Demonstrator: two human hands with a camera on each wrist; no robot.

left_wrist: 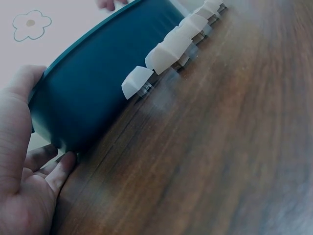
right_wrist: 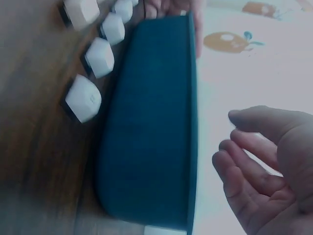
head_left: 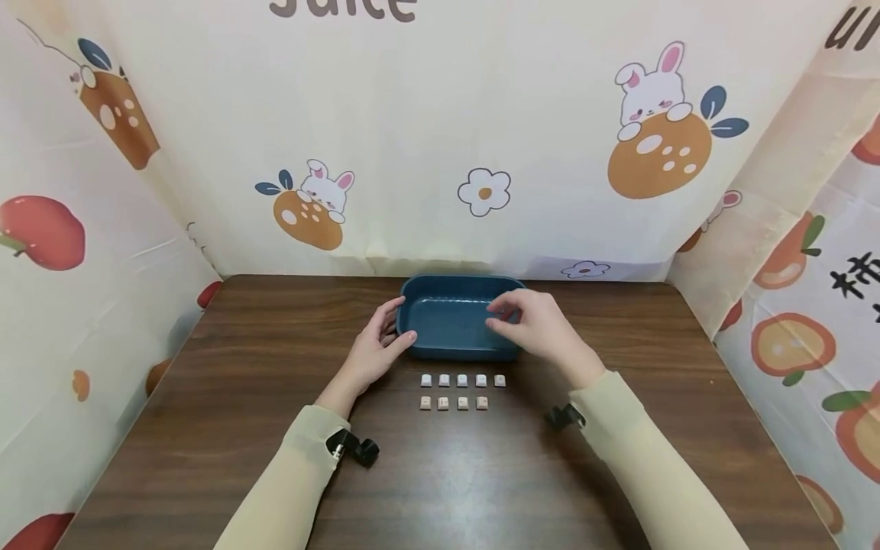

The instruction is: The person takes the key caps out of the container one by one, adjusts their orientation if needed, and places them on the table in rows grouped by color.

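A dark blue oblong plastic basin [head_left: 447,325] stands near the back of the table, its inside bare. My left hand [head_left: 371,347] holds the basin's left end, the thumb at the rim and the other fingers low around the outer wall. Over the basin's right end hovers my right hand [head_left: 543,328], its fingers loosely bent with nothing between them. In the right wrist view those fingers [right_wrist: 254,171] show apart from the basin's rim. Just in front of the basin lie two rows of small keycaps, a white back row [head_left: 462,380] and a creamier front row [head_left: 462,403].
The dark wood table [head_left: 275,367] ends at the back against a cream curtain [head_left: 412,137] printed with rabbits and fruit. Similar printed cloth hangs on both sides. A small black wrist camera [head_left: 360,451] sits on the left sleeve, another [head_left: 565,417] on the right.
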